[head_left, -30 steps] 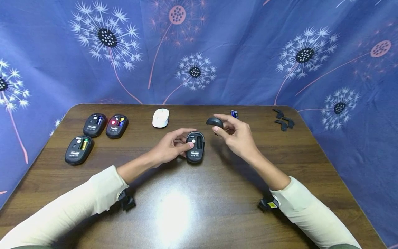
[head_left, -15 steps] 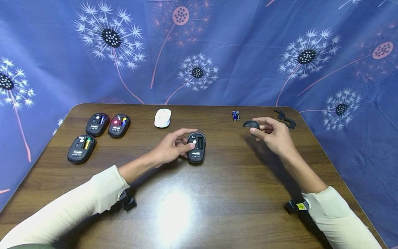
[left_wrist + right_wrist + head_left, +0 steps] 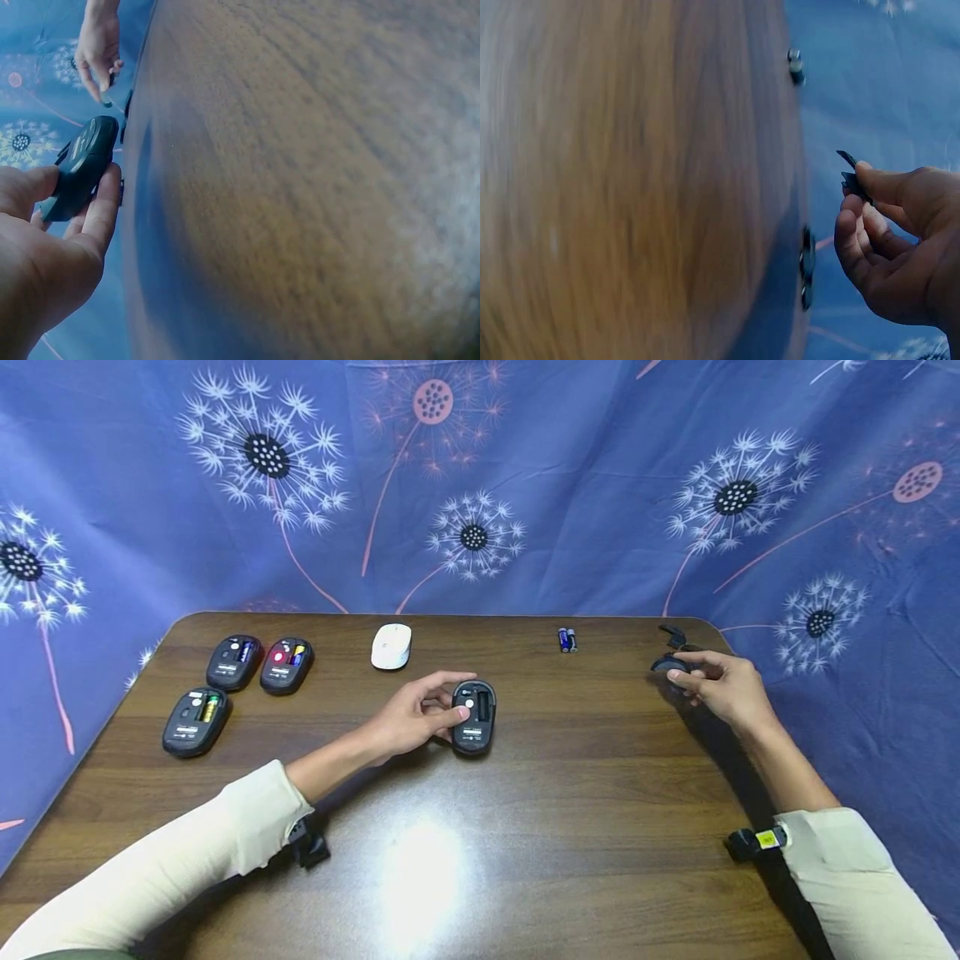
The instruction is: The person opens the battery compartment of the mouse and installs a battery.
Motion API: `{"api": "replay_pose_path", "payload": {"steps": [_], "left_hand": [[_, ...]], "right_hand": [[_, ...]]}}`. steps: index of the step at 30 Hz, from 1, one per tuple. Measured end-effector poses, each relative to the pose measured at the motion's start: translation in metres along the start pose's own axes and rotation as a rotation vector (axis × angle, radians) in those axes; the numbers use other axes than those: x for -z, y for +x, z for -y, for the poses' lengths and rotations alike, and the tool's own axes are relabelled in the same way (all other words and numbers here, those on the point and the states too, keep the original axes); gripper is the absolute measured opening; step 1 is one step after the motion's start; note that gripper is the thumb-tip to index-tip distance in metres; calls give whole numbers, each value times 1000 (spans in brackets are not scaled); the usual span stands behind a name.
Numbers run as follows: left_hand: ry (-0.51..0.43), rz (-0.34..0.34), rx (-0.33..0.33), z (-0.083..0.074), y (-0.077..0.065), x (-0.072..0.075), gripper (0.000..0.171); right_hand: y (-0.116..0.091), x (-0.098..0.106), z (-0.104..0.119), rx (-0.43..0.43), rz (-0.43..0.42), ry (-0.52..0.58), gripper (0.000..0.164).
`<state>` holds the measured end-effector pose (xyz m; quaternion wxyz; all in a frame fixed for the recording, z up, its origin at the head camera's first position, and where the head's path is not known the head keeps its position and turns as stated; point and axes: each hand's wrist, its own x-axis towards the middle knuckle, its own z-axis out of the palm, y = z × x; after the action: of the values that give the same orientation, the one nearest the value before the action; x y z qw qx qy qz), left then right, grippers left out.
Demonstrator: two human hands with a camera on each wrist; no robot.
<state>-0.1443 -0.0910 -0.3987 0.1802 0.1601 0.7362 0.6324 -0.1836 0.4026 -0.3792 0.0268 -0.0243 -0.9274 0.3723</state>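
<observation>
My left hand [image 3: 408,717] holds a black computer mouse [image 3: 474,731] underside up, thumb on its base and fingers beneath. Its battery slot lies uncovered and looks dark, with no battery seen in it. In the left wrist view the mouse [image 3: 84,166] is held above the table. At the far right, my right hand [image 3: 729,692] pinches a curved black battery cover [image 3: 666,666] between thumb and fingers. In the right wrist view the cover [image 3: 853,180] is seen edge-on. A similar black cover [image 3: 673,636] lies just behind it; other covers there are hidden by the hand.
Two blue batteries [image 3: 567,641] lie at the back of the wooden table [image 3: 555,827]. A white mouse [image 3: 392,647] sits at the back, left of centre. On the left lie three upturned black mice [image 3: 196,722] with batteries in their slots. A patterned blue cloth [image 3: 600,485] hangs behind.
My right hand has carried the battery cover from beside the held mouse rightwards and lower, to the loose covers. The left hand and its mouse have stayed in place.
</observation>
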Motion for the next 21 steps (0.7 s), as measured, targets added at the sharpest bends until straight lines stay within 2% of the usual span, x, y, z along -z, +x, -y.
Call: {"api": "replay_pose_path", "payload": {"steps": [4,8,21], "left_hand": [[-7,2,-3,-2,0,0,62],[-14,3,-9,-4,0,0,62],[-42,4,11,-5,0,1,63]], "right_hand": [[6,6,-14,-41,38,-7,57],[11,10,-23,-61,69,-63,58],[21,18,-32,-81,175,-187,61]]}}
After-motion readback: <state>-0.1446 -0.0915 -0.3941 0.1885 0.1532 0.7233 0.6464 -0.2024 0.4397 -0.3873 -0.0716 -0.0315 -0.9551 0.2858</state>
